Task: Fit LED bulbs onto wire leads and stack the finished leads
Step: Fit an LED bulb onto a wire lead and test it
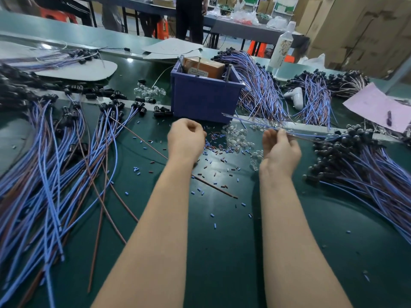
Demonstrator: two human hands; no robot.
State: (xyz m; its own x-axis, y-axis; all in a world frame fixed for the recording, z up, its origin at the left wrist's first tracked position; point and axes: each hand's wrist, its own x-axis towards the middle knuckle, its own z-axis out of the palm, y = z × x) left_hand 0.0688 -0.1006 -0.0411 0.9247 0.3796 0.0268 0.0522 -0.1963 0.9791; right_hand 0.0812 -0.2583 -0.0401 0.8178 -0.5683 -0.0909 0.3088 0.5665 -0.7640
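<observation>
On the green table (222, 241), in the head view, a wire lead (251, 122) is pinched by the thumb and fingers of the right hand (281, 150), with its long end sticking out to the left. The left hand (186, 138) is curled; whether anything is held cannot be told. A bulb from the clear bulbs (236, 135) between the hands is probably needed next.

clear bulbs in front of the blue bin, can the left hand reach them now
Probably yes: the left hand hovers close beside the clear bulbs, only small wire scraps lying between.
</observation>
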